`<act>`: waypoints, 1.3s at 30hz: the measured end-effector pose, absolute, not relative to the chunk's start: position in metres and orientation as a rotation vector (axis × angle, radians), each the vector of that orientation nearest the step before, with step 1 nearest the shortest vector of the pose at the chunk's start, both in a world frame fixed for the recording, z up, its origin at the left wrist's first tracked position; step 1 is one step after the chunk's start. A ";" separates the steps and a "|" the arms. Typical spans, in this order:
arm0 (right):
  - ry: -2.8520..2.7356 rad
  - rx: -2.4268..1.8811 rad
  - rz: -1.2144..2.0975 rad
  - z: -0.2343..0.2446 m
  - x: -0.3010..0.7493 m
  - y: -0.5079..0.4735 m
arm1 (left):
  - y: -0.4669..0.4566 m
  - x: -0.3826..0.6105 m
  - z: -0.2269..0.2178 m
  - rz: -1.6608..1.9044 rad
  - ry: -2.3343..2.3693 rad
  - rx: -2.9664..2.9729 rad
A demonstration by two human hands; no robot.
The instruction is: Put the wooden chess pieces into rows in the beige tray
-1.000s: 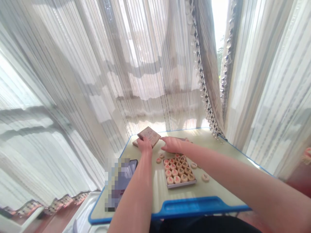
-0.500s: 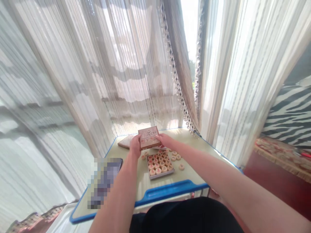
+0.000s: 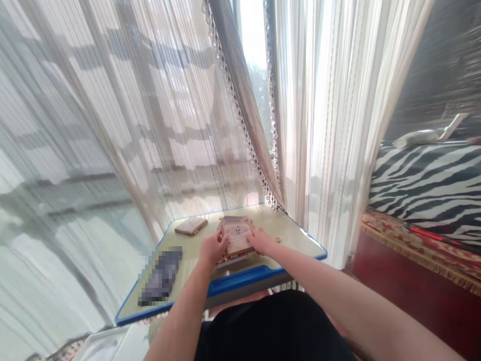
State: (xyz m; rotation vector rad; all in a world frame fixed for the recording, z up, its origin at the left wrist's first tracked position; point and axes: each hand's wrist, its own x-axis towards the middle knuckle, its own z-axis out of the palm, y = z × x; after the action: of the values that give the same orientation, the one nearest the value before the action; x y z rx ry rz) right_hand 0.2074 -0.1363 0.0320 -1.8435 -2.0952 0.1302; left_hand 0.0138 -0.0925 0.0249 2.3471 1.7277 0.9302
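A flat printed box lid lies over the tray of round wooden game pieces, hiding most of them. My left hand grips the lid's left edge with curled fingers. My right hand holds its right edge. A few loose pieces lie on the table just right of my right hand. Both hands rest near the front middle of the small blue-rimmed table.
A second flat brown board lies at the table's back left. A blurred dark phone-like object lies at the front left. Sheer curtains hang behind the table. A zebra-striped surface stands to the right.
Both hands carried the lid from the back of the table toward me and brought it down over the tray of pieces. The camera view swung to the right.
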 end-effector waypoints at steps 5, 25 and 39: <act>-1.980 -1.959 0.113 0.021 0.189 -0.143 | -0.110 0.009 0.008 0.904 1.906 2.191; -1.936 -1.802 0.137 -0.006 0.170 -0.150 | -0.100 -0.001 -0.003 1.013 2.017 1.946; -2.031 -1.672 0.177 -0.007 0.174 -0.153 | -0.101 0.004 0.001 0.829 2.185 1.955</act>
State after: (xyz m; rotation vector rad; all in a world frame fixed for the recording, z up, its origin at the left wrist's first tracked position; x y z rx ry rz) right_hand 0.1744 -0.1535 -0.0070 -1.6722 -2.0308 0.1769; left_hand 0.0042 -0.1009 0.0013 1.9554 2.1846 0.8295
